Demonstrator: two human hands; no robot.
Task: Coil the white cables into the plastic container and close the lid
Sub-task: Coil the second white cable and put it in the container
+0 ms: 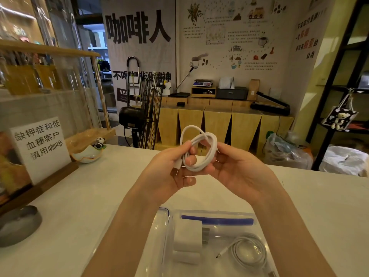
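A white cable (pixel 201 148) is wound into a small coil and held up above the white counter. My left hand (pixel 171 172) grips the coil's left side, with its USB plug sticking out by the fingers. My right hand (pixel 237 172) holds the coil's right side. Below my wrists lies the clear plastic container (pixel 221 215) with a blue seal strip. Inside it rest a second coiled white cable (pixel 249 252) and a white charger plug (pixel 187 236). The clear lid (pixel 159 232) with a blue edge lies at the container's left, partly hidden by my left forearm.
A framed paper sign (pixel 40 144) stands at the counter's left. Beside it sits a small bowl with a panda figure (pixel 89 152). A grey round dish (pixel 18 224) is near the left front edge. A black fan (pixel 143 116) stands behind the counter.
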